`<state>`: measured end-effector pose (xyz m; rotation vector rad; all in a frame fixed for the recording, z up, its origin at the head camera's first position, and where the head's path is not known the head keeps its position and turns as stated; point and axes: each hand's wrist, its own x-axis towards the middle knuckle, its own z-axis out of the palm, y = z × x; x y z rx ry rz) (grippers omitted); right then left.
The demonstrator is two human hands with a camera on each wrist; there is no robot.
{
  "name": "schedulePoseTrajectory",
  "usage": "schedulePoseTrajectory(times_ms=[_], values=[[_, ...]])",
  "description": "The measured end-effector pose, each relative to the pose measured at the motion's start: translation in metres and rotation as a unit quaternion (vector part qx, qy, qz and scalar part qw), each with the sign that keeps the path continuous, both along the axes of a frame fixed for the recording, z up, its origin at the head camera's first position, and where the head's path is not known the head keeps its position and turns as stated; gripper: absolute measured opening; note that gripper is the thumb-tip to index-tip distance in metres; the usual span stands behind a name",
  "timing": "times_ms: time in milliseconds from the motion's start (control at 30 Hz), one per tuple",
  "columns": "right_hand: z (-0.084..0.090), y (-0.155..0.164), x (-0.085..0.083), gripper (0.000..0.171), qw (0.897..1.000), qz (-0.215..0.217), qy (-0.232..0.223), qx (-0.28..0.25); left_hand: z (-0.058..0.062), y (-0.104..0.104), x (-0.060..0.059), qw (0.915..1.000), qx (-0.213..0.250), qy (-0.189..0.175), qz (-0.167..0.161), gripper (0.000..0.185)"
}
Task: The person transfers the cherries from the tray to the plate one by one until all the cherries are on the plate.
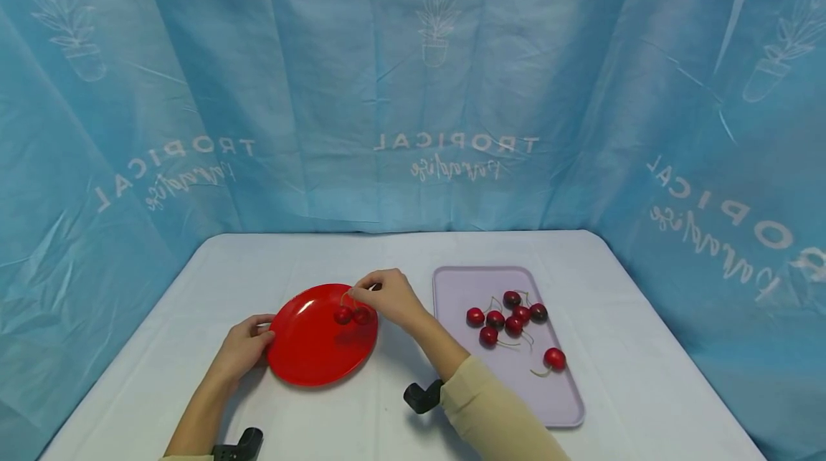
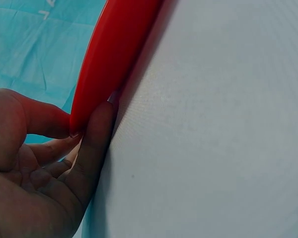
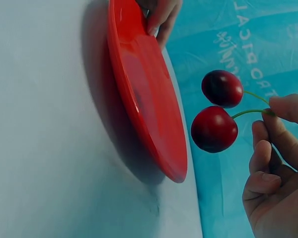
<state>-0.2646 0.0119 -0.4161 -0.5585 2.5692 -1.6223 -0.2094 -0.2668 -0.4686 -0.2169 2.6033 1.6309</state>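
Note:
A round red plate (image 1: 310, 346) is on the left of the table, and my left hand (image 1: 242, 348) grips its left rim. In the left wrist view, thumb and fingers pinch the edge of the plate (image 2: 107, 54). My right hand (image 1: 390, 296) holds two dark red cherries (image 3: 214, 130) by their green stems, pinched between thumb and fingertips. The pair hangs above the plate's right part, apart from its surface. To the right, several cherries (image 1: 488, 336) with stems lie on a pale lilac tray (image 1: 461, 285).
The tray stands to the right of the plate, partly under the right forearm's sleeve (image 1: 497, 414). A white cloth (image 1: 335, 432) covers the table. Blue printed curtains (image 1: 323, 88) hang behind and at both sides. Black wrist devices (image 1: 422, 398) sit on both arms.

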Motion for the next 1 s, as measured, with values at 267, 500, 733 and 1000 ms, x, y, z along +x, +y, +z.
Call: schedulePoseTrajectory(times_ms=[267, 500, 733, 1000], values=[[-0.005, -0.009, 0.0, 0.014, 1.0, 0.003, -0.003, -0.009, 0.002, 0.0, 0.001, 1.0, 0.003, 0.002, -0.002, 0.046], [-0.01, -0.019, 0.001, 0.013, 1.0, 0.002, -0.01, -0.016, -0.003, -0.002, -0.001, 1.0, 0.005, 0.0, -0.003, 0.047], [-0.011, -0.034, 0.0, 0.01, 1.0, 0.017, -0.008, -0.014, 0.0, -0.003, 0.003, 1.0, 0.005, 0.003, 0.005, 0.046], [-0.013, -0.041, 0.002, 0.009, 0.999, 0.013, -0.03, -0.022, 0.0, -0.001, 0.002, 1.0, 0.002, 0.007, 0.001, 0.048]])
